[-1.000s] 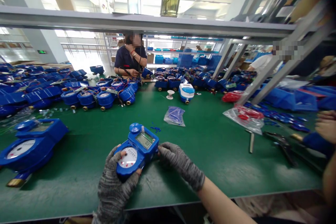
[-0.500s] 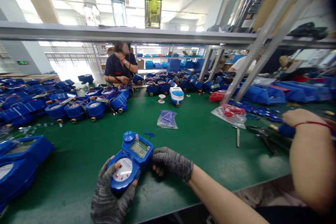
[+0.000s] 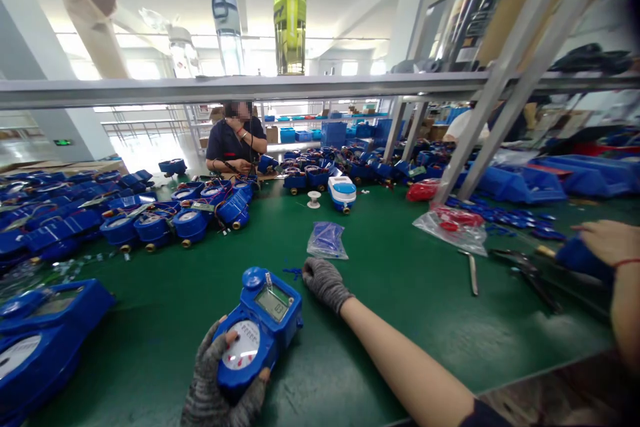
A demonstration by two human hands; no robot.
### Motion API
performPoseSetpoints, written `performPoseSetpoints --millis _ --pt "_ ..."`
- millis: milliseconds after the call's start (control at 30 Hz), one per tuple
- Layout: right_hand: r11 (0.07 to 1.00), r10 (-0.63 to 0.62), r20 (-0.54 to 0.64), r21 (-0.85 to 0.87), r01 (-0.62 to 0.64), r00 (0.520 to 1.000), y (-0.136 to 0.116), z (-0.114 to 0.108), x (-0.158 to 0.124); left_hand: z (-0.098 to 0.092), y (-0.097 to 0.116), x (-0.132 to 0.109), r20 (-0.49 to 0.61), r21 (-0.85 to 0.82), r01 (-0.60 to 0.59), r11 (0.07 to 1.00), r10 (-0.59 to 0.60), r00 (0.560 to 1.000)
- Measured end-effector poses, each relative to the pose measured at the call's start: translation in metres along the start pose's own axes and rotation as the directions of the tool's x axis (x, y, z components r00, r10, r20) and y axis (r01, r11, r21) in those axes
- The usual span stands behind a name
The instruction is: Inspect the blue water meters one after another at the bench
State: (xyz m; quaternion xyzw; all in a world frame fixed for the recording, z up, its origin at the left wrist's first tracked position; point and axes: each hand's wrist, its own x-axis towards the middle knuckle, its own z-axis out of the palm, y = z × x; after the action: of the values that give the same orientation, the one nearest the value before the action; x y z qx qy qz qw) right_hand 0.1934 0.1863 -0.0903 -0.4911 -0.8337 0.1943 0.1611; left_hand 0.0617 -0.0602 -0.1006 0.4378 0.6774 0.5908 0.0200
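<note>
My left hand [image 3: 216, 388], in a grey knit glove, grips the near end of a blue water meter [image 3: 260, 323] that has a round white dial and a small LCD screen. The meter rests on the green table [image 3: 150, 333]. My right hand [image 3: 323, 281], also gloved, is stretched forward over the table beyond the meter, close to small blue bits [image 3: 293, 272] and short of a clear bag of blue parts [image 3: 327, 241]. Its fingers look curled, and I cannot see anything in them.
Rows of blue meters [image 3: 150, 227] fill the left side, with one large meter [image 3: 35, 340] at the near left. A person's bare hand [image 3: 607, 240] holds a blue tool at the right, by bags of red parts [image 3: 453, 221]. A seated person [image 3: 235, 140] faces me across the table.
My right hand left the meter's side and reached forward toward the blue bits. My left hand kept hold of the meter. The view tilted up slightly.
</note>
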Motion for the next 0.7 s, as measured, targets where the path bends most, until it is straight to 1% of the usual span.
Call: performPoseSetpoints --millis 100,200,267,400,433,500,600,633,700 --pt "0.999 0.008 0.010 -0.035 -0.008 1.000 0.001 -0.003 0.001 0.003 -0.004 0.000 -0.026 -0.028 -0.038 0.999 0.038 0.999" --pt "0.999 0.000 0.027 -0.051 0.001 1.000 0.001 -0.006 0.004 0.001 -0.005 0.001 -0.022 -0.046 -0.041 0.998 0.040 0.999" --pt "0.998 -0.010 0.031 -0.061 0.012 0.999 0.000 -0.008 0.004 -0.002 -0.005 0.003 -0.007 -0.028 -0.010 1.000 0.010 1.000" --pt "0.995 -0.046 0.022 -0.090 0.048 0.999 0.004 -0.009 -0.009 -0.009 0.002 0.005 -0.008 0.129 0.075 0.989 -0.074 0.997" --pt "0.993 -0.065 0.016 -0.099 0.066 0.998 0.007 -0.008 -0.013 -0.009 0.006 0.005 -0.018 0.143 0.105 0.984 -0.104 0.994" --pt "0.985 -0.124 -0.011 -0.125 0.122 0.992 0.013 -0.005 -0.023 -0.006 0.014 0.004 -0.046 0.110 0.174 0.979 -0.170 0.984" --pt "0.966 -0.211 -0.046 -0.162 0.201 0.976 0.020 0.000 -0.032 0.001 0.023 0.003 -0.098 -0.012 0.251 0.968 -0.251 0.963" --pt "0.965 -0.218 -0.045 -0.159 0.209 0.975 0.022 0.000 -0.032 0.002 0.024 0.005 -0.106 -0.052 0.258 0.965 -0.263 0.959" --pt "0.975 -0.194 -0.016 -0.117 0.191 0.981 0.023 -0.002 -0.030 0.002 0.022 0.012 -0.074 -0.140 0.257 0.956 -0.269 0.960"
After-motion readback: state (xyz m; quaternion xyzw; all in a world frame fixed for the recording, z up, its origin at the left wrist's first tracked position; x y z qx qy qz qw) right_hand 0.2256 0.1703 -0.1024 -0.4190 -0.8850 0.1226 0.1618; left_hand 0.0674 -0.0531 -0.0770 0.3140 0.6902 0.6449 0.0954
